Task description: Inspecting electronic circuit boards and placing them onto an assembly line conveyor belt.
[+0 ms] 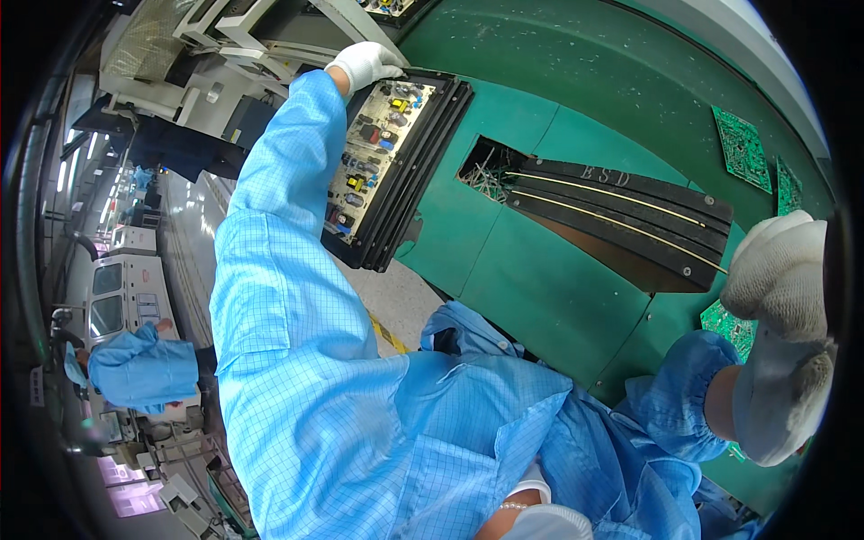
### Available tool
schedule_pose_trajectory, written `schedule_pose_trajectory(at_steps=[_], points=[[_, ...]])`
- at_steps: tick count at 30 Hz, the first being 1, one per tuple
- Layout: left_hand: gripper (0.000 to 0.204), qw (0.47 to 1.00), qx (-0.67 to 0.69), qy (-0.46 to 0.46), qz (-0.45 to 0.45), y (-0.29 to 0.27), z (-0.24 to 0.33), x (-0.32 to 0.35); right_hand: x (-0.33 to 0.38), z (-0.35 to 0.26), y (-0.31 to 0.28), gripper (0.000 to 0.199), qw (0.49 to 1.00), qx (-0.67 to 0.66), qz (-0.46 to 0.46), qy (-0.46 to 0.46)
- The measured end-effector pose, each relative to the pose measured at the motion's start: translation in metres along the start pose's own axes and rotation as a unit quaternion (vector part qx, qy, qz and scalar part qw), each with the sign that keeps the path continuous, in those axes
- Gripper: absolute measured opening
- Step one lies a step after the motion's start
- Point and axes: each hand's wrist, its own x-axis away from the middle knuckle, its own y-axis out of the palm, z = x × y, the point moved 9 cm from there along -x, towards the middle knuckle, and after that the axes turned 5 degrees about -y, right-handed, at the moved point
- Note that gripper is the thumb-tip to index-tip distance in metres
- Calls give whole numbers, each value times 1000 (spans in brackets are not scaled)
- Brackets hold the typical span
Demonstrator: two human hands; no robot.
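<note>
My left hand [367, 67], in a white glove, grips the far edge of a black carrier frame [423, 171]. Several pale circuit boards [371, 162] with yellow, red and blue parts sit in that frame. At the right, my gloved right hand [779, 270] has its fingers curled in; what they hold, if anything, is hidden. A green circuit board [731, 329] lies partly under this hand. Just left of it a black slotted fixture [621, 220] with two thin light strips stands on the green bench [531, 270].
Clipped wire leads [486, 180] fill a square opening beside the fixture. More green boards [742, 148] lean at the far right. Light metal machine rails [261, 36] stand behind the carrier. Left, a person in a blue coat [144, 369] stands by a white machine [135, 288].
</note>
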Motion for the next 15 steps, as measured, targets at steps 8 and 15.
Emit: schedule_pose_trajectory(at_steps=[8, 15], points=[[56, 970, 126, -202, 53, 21, -128, 29, 29, 1, -15, 34, 1000, 22, 1, 0], [59, 974, 66, -216, 21, 36, -87, 39, -174, -56, 76, 34, 999, 47, -2, 7]])
